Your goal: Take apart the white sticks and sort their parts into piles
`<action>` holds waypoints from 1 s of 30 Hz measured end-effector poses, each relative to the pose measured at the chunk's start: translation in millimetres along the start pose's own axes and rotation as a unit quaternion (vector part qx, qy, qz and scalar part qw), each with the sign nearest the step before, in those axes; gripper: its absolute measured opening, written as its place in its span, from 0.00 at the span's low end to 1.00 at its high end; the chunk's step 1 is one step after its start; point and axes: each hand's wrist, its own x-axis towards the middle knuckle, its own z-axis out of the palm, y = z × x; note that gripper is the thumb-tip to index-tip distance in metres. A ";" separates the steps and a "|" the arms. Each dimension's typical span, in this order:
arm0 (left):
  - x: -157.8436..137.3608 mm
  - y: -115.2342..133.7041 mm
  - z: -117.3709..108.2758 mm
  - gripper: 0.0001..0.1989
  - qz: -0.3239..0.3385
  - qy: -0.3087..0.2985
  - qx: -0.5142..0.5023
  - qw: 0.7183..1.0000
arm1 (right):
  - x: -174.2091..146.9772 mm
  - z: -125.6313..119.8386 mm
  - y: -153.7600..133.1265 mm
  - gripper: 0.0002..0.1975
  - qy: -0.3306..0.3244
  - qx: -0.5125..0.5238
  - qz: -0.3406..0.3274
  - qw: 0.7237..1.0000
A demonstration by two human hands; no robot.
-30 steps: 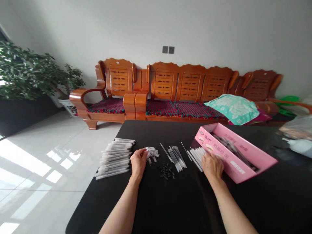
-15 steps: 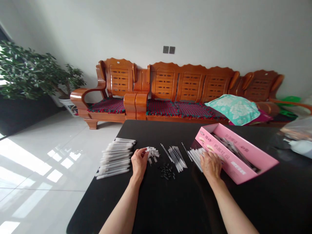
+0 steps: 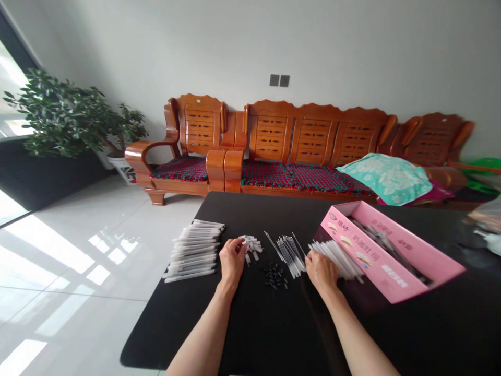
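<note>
- Clearly, the pale grey wall [image 3: 332,47] is the largest thing before us, running behind everything else.
- Against it stands a glossy orange-brown wooden sofa set [image 3: 313,138] with carved backs and red-and-green woven seat covers.
- Nearer to us is a black table [image 3: 274,334] with a smooth top and rounded corner.
- At far left we see a bushy green-leaved plant [image 3: 70,117].
- On the table's right side, set at a slant, sits an open pink cardboard box [image 3: 376,261] with printed sides, with slender dark pieces [image 3: 385,243] lying inside.
- Our left hand [image 3: 232,259] has its fingers drawn narrow at the small white pieces; our right hand [image 3: 323,270] has its fingertips gathered narrow beside the thin rods, its back close to the tubes near the box. The fingertips are too small in view for us to tell whether either hand grips anything.
- Along the table's left edge lie translucent white tubes [image 3: 195,250] in a row.
- More frosted white tubes [image 3: 344,261] lie between our right hand and the box.
- Thin grey-and-white rods [image 3: 291,256] fan out between our hands.
- Small white pieces [image 3: 253,246] are heaped at our left fingertips.
- Tiny black cylindrical pieces [image 3: 274,277] lie scattered nearer us, between the hands.
</note>
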 end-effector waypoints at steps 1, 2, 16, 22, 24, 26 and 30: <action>-1.6 1.0 1.2 0.07 0.002 -0.004 -0.017 1.000 | -2.4 0.5 -2.3 0.09 0.004 0.006 -0.001 1.000; -3.5 1.9 2.5 0.07 0.005 -0.009 -0.036 0.999 | -4.7 0.8 -4.3 0.10 0.008 0.011 -0.001 1.000; 20.5 -8.9 -52.3 0.11 0.018 0.052 0.150 0.987 | -13.3 14.4 -32.0 0.21 0.204 0.130 0.010 0.970; 40.0 -38.0 -88.8 0.14 0.061 0.023 0.340 0.938 | -21.3 20.0 -32.4 0.22 0.275 0.159 -0.044 0.947; 40.9 -44.4 -93.5 0.14 0.070 0.007 0.372 0.926 | -21.6 19.6 -31.1 0.21 0.276 0.157 -0.040 0.948; 40.9 -48.0 -95.9 0.13 0.074 0.002 0.388 0.919 | -21.2 19.6 -30.7 0.21 0.275 0.156 -0.036 0.948; 41.2 -48.8 -98.3 0.11 0.073 -0.002 0.397 0.915 | -20.5 20.3 -31.6 0.20 0.275 0.160 -0.042 0.947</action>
